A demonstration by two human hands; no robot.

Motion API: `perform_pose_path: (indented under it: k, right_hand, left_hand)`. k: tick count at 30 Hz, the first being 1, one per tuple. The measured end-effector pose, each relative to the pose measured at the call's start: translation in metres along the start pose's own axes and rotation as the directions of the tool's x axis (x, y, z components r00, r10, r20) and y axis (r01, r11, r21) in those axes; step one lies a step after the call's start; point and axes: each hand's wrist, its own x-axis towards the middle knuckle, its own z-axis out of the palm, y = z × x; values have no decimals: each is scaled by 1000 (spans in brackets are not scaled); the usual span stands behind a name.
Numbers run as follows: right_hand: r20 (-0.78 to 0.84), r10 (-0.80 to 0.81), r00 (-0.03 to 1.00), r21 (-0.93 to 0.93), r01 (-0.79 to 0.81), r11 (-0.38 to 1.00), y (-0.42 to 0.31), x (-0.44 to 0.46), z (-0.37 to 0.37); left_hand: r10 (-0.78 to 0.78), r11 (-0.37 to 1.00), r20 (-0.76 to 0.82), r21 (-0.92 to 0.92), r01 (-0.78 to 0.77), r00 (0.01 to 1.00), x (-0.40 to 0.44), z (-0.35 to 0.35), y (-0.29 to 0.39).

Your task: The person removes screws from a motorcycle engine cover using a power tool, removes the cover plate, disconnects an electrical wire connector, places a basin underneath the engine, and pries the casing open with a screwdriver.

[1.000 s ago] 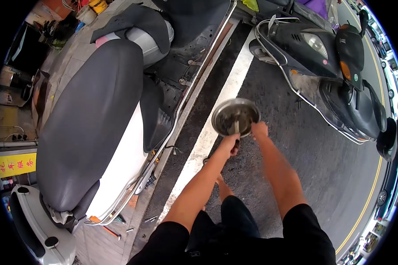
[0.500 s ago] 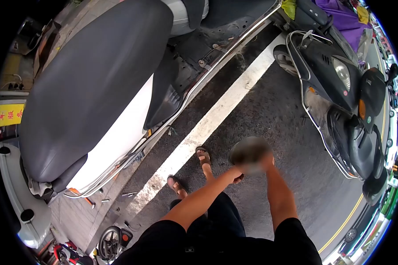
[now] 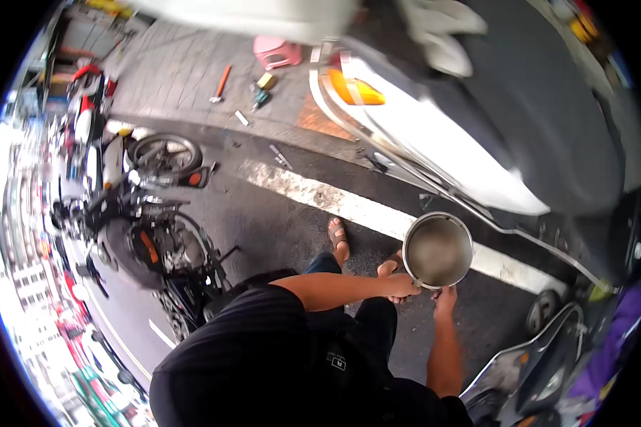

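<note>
A round metal pot (image 3: 438, 217) with a pale shiny rim is held out in front of my body, its open top facing up toward me. Its inside looks grey-brown and blurred, so I cannot tell whether that is liquid or a dirty bottom. My left hand (image 3: 403, 286) is closed at the pot's near left edge. Fingers of my right hand (image 3: 445, 301) grip the near edge a little further right. Below the pot are the dark ground and a white painted line (image 3: 335, 203).
A white-sided scooter (image 3: 463, 149) stands just beyond the pot. Another dark scooter (image 3: 541, 370) is at lower right, and a black motorcycle (image 3: 150, 245) at left. On the paving lie a hammer (image 3: 222, 82), a pink stool (image 3: 276, 52) and small tools.
My view has swung left, bringing the motorcycle, hammer and stool into sight. The pot, blurred before, is now clearer and still in both hands, close beside the white-sided scooter.
</note>
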Motion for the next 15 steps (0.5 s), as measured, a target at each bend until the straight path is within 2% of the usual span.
perform_pose_path:
  k: [1, 2, 5, 6, 8, 10, 12, 14, 15]
  right_hand:
    - [69, -14, 998, 50, 10, 999, -3, -1, 24]
    - [109, -21, 994, 7, 20, 1000, -14, -2, 46]
    - [266, 2, 964, -65, 16, 998, -36, -12, 139]
    - [314, -1, 949, -76, 26, 997, -40, -12, 167]
    - [424, -34, 905, -43, 58, 997, -60, -27, 233]
    - [502, -42, 864, -46, 76, 996, -72, -26, 294]
    - [586, -47, 809, -86, 120, 989, -93, -38, 351]
    - [657, -62, 752, -72, 145, 987, -116, -51, 405]
    - [659, -42, 751, -74, 121, 990, -126, -56, 429]
  left_hand:
    - [-63, 993, -17, -105, 61, 998, -19, -15, -8]
    - [-60, 987, -55, -150, 51, 997, -36, -30, -8]
    - [-93, 975, -14, -205, 88, 996, -118, -97, -21]
    - [-76, 970, -48, -233, 63, 996, -139, -113, -32]
    - [-21, 904, -92, -427, -21, 996, -181, -148, -60]
    - [61, 836, -156, -532, -136, 986, -210, -182, -95]
    - [-61, 717, -252, -684, -133, 966, -243, -214, -118]
    - [-164, 684, -526, -670, -288, 834, -271, -244, -146]
    - [-280, 554, -580, -748, -364, 765, -273, -255, -164]
